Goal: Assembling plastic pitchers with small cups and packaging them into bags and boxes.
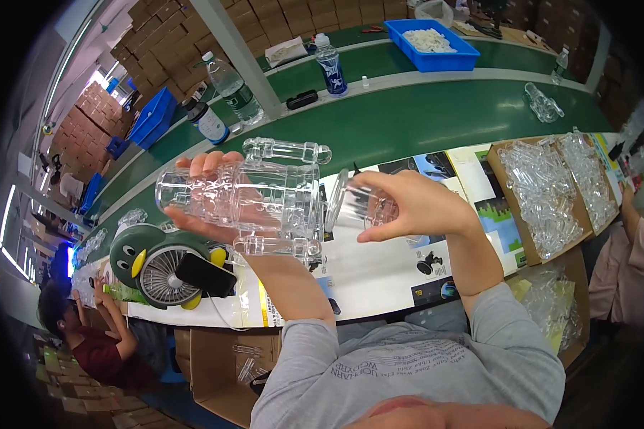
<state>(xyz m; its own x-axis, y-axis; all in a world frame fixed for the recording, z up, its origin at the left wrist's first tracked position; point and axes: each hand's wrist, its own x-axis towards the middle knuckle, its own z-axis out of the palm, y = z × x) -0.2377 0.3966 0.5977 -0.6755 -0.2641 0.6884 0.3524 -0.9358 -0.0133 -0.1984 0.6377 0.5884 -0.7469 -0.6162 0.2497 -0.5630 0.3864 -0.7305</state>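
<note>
The left hand [218, 207] is supporting a large clear plastic body [283, 200], its fingers bending over the upper side and its thumb extending along the lower side; the hand is curving wide around the narrower left end, and the palm is showing through the transparent wall. The body is lying roughly horizontal above the worktop [365, 286], its broader end pointing toward the right hand [415, 204]. A clear tubular side piece [286, 151] is running along its upper edge, and a second one is running along its lower edge. The right hand is gripping a clear round piece [354, 207] between thumb and fingers, the digits partly closing around its narrower section. The wide rim of this piece is facing left, standing just beside the broad end of the body, with a narrow gap showing between them. Both parts are thus occupying the space between the two hands. A green penguin-shaped fan [168, 275] is standing below and left of the left hand, a dark phone [206, 275] leaning against its front. A cardboard box [516, 220] of clear plastic parts is resting to the right of the right hand.
</note>
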